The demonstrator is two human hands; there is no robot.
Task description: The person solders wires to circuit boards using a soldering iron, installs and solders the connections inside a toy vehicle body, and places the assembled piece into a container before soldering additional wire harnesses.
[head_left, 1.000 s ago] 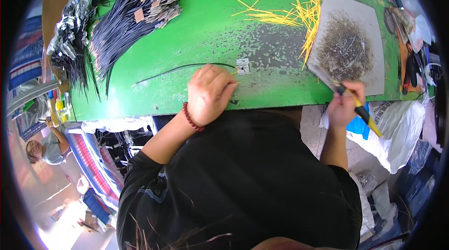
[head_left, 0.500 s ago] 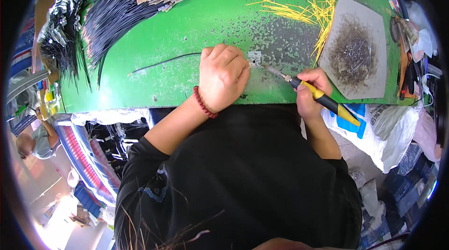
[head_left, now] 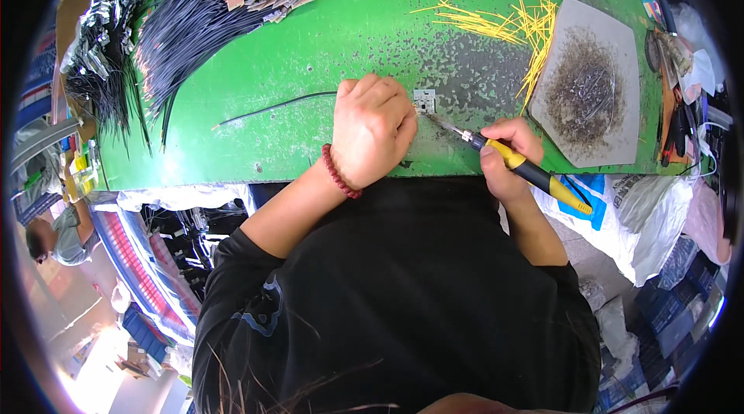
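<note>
My right hand (head_left: 511, 158) grips a yellow-and-black soldering iron (head_left: 523, 170), its tip pointing left and reaching the edge of a small light circuit board (head_left: 424, 100). Beside that board, my left hand (head_left: 375, 123) is closed, knuckles up, with a red bead bracelet on the wrist. A thin black cable (head_left: 275, 106) runs out from under it to the left along the green table (head_left: 302, 150). My left fingertips are hidden beneath the hand, so their exact hold on the cable and board does not show.
Bundled black cables (head_left: 194, 34) with small boards lie at the back left, beside foil-wrapped black wires (head_left: 97, 50). Yellow wires (head_left: 496, 22) are strewn at the back right, against a soot-stained grey pad (head_left: 577, 34). Hand tools (head_left: 680, 131) sit at the right edge.
My right hand has moved slightly left and down, bringing the iron's tip from just right of the board to its lower edge. My left hand has barely shifted.
</note>
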